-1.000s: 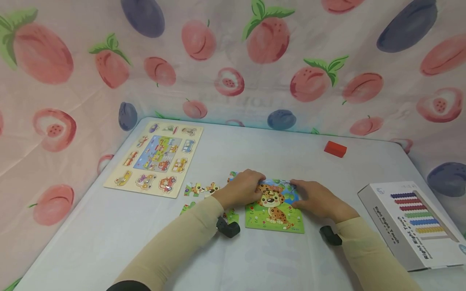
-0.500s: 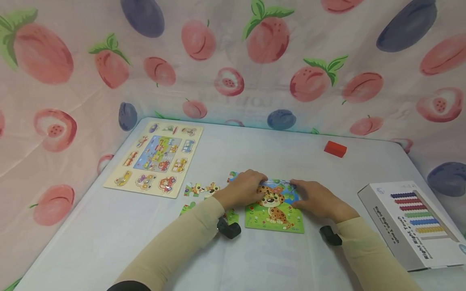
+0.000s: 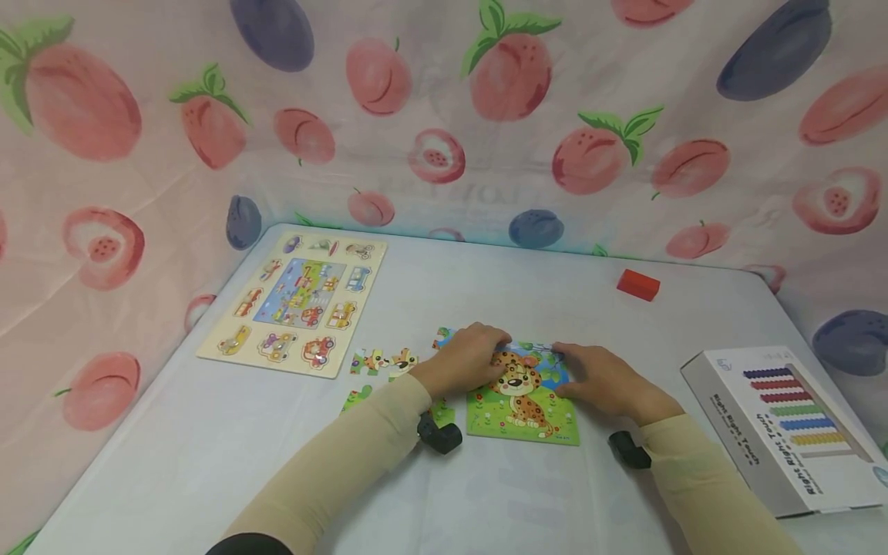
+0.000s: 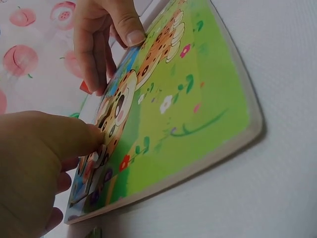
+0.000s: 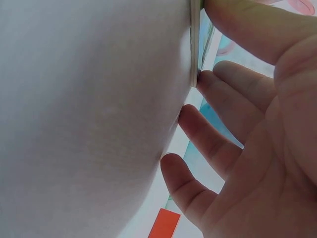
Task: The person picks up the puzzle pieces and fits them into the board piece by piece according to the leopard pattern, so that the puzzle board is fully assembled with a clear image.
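Observation:
A jigsaw puzzle with a leopard picture lies flat on the table, its lower part green with flowers. My left hand is over its upper left part. In the left wrist view, that hand pinches a puzzle piece at the leopard's head, thumb on top; its other fingers are partly hidden. My right hand touches the puzzle's right edge with the thumb and at the upper corner with a finger. In the right wrist view, its fingers are spread and loosely bent, near the board's corner.
Loose jigsaw pieces lie left of the puzzle, partly under the left forearm. A wooden vehicle puzzle board rests at the back left. A red block is at the back right; a white box stands at the right.
The left hand and wrist have shifted very slightly to the right over the leopard's head. The right hand and the puzzle stay in place.

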Motion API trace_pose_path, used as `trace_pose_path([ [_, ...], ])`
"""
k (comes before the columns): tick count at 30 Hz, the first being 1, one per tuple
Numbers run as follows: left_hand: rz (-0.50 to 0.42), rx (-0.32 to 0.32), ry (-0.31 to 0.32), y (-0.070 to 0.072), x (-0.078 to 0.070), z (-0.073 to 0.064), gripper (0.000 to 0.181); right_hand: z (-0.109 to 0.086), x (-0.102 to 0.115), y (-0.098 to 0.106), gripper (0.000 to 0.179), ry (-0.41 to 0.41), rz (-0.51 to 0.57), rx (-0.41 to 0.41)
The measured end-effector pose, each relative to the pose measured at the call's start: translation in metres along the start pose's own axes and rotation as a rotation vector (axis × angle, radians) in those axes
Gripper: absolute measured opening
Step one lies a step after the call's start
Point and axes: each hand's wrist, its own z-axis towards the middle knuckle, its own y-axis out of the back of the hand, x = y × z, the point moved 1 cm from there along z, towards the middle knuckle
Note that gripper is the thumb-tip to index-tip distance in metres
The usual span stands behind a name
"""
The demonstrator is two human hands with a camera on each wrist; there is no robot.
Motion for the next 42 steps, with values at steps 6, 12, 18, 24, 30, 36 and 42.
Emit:
trace_pose_path([
  [6,0.020,0.006,-0.008,-0.0008,-0.0006,0.0008,0.044,0.0000,-0.0010,-0.0009,0.076,0.004,0.004,-0.005],
  [12,0.001,0.017,0.003,-0.0004,-0.0017,0.0011,0.043,-0.0005,-0.0010,-0.0011,0.075,0.010,0.001,-0.010],
  [18,0.006,0.020,0.000,-0.0007,-0.0013,0.0026,0.045,-0.0006,-0.0005,-0.0008,0.075,0.004,-0.005,-0.008],
  [24,-0.015,0.022,-0.014,-0.0014,0.0008,0.0022,0.044,-0.0006,-0.0004,-0.0009,0.075,0.007,-0.006,-0.007],
  [30,-0.008,0.018,-0.021,-0.0024,0.0019,0.0028,0.044,-0.0004,-0.0004,-0.0006,0.075,0.010,-0.010,-0.007],
  [36,0.018,0.024,-0.012,-0.0019,-0.0021,0.0043,0.046,-0.0004,-0.0006,0.0000,0.075,0.017,-0.014,-0.008],
  [42,0.038,0.000,-0.010,-0.0027,-0.0045,0.0048,0.044,-0.0012,0.0000,0.0003,0.074,0.019,-0.006,-0.008],
])
